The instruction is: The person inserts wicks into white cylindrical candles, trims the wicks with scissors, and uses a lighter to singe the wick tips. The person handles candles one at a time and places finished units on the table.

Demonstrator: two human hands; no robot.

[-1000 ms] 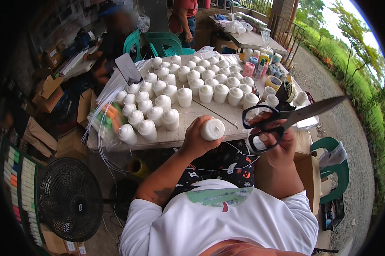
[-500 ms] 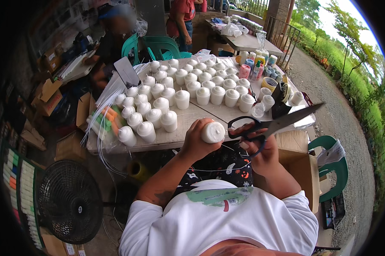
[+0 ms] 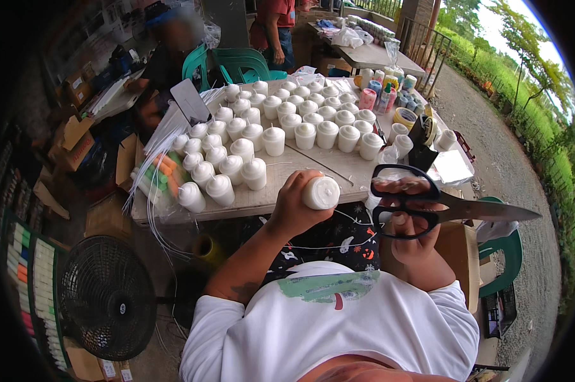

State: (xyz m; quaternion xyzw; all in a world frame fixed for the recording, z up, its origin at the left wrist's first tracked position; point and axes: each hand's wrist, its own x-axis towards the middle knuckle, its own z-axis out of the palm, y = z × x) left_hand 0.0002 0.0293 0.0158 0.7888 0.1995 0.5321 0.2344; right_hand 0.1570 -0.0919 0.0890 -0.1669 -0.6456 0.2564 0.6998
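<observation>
My left hand (image 3: 292, 205) is wrapped round a white candle (image 3: 321, 193), its round end facing up, just in front of the table edge. To its right, my right hand (image 3: 415, 240) grips large scissors (image 3: 485, 210) by their dark handle loops, the blades together and pointing right. A thin white wick (image 3: 338, 247) loops across my lap between the hands; where its ends go is hard to see. Beyond my hands, rows of white candles (image 3: 274, 141) stand on the table (image 3: 287, 181), many with wicks sticking up.
A thin rod (image 3: 319, 163) lies on the tabletop. Wick strands (image 3: 157, 137), a phone (image 3: 189, 100) and coloured sticks (image 3: 166, 167) are at the left. Tape rolls (image 3: 405, 116) sit at the right. A fan (image 3: 108, 297) stands lower left, a cardboard box (image 3: 458, 254) lower right. Two people are beyond.
My right hand has moved right, away from the candle, and the scissors have swung from pointing up-right to pointing right. The left hand still holds the candle in nearly the same place.
</observation>
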